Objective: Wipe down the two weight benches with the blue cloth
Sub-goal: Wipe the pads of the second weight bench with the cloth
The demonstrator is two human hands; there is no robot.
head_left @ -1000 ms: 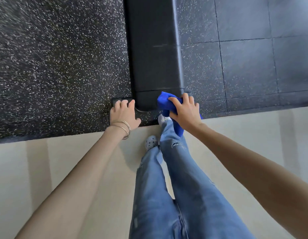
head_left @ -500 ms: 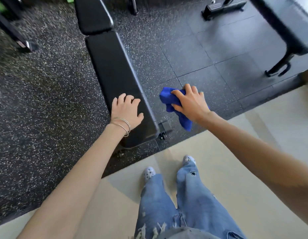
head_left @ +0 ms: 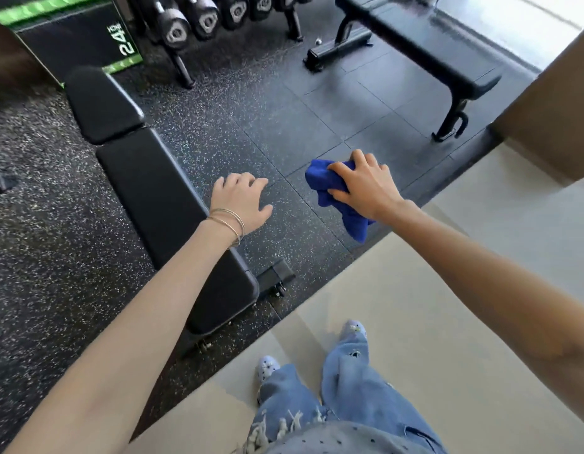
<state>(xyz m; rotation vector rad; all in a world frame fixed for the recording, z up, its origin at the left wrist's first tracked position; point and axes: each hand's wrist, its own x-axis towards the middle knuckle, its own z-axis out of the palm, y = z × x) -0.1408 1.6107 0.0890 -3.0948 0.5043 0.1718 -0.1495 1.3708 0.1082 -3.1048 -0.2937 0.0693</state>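
- Blue cloth (head_left: 328, 186) is bunched up in your right hand (head_left: 366, 188). It hangs in the air over the black rubber floor (head_left: 54, 224), between the two benches and touching neither.
- Your right fingers (head_left: 341, 167) curl over the top of the wad, thumb pressed in from the near side. That grip keeps a thick pad of fabric out front, ready to press flat. A loose tail dangles below your wrist, and I'd call it spare fabric rather than working surface.
- Your left hand (head_left: 243, 199) hovers just beside the long edge of the adjustable bench (head_left: 159, 198), fingers loosely spread and holding nothing. It looks free to brace you when you lean in.
- The adjustable bench lies flat and runs away from you on the left. Its far pad points toward the green-trimmed plyo box (head_left: 71, 37).
- The flat bench (head_left: 424, 44) stands well apart at the upper right, near the dumbbell rack (head_left: 202, 21).
- You're standing on the pale floor (head_left: 415, 290) right at the edge of the rubber matting.
- With the cloth off both pads, my read is you're in transit. The cloth hand sits on the flat bench's side, so that looks like the likelier target.
- Watch that dangling tail. It could drag on the rubber if you go low, so gather it in before you press down.
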